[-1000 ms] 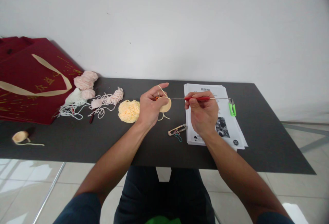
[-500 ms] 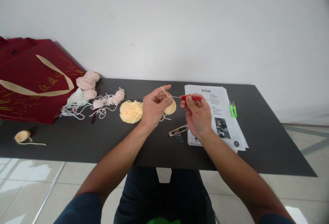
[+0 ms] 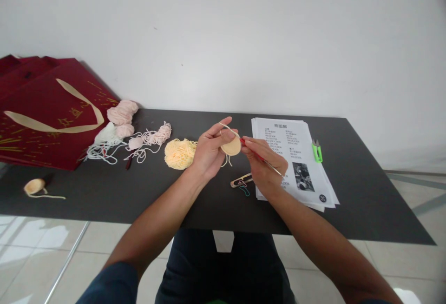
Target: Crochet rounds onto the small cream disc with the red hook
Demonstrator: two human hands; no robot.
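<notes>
Between thumb and fingers, my left hand (image 3: 210, 151) pinches a round, pale yellow crochet piece (image 3: 231, 147). A strand of yellow yarn loops over its raised index finger, and a tail hangs below the piece. My right hand (image 3: 265, 162) is closed on a crochet hook (image 3: 259, 156) with a red handle, its metal shaft sticking out toward the wrist. The hook's front end is at the piece's right edge; my fingers hide whether it is in a stitch. Just left of my left hand lies a ball of yellow yarn (image 3: 180, 154).
Printed sheets (image 3: 278, 143) lie right, with green thread snips (image 3: 317, 150) beside them. A large safety pin (image 3: 240, 181) with stitch markers is near my right wrist. Pink yarn (image 3: 121, 112), white yarn (image 3: 106, 136), a red bag (image 3: 45, 113) and a small crocheted cup (image 3: 35, 186) are left.
The hook has turned from nearly level to slanting down toward my right wrist, and my right hand has closed in on the piece. The piece now shows its round face more fully.
</notes>
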